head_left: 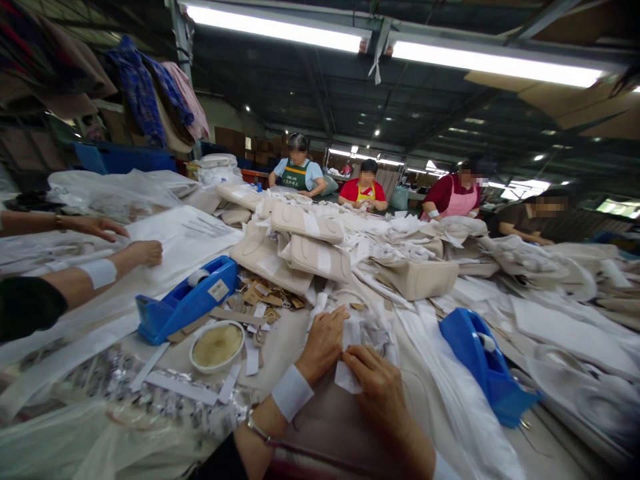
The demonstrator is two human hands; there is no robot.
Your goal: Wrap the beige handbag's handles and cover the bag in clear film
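Observation:
Near the front of the table, my left hand [324, 341] and my right hand [376, 381] meet over a beige bag [330, 417] that lies flat. A thin white wrapping sheet [349, 381] is pinched between my right thumb and fingers. My left fingers are closed on the upper part of the same white sheet, beside crumpled white wrapping [377, 333]. What lies under the wrapping is hidden. A white band circles my left wrist, just above a bracelet.
Blue tape dispensers [187, 300] [485, 367] stand on either side. A white bowl [217, 347] of yellowish paste sits among paper strips and tags [260, 297]. Beige bags [315, 257] are piled ahead. A co-worker's hands [143, 253] reach over plastic at left; several people work across the table.

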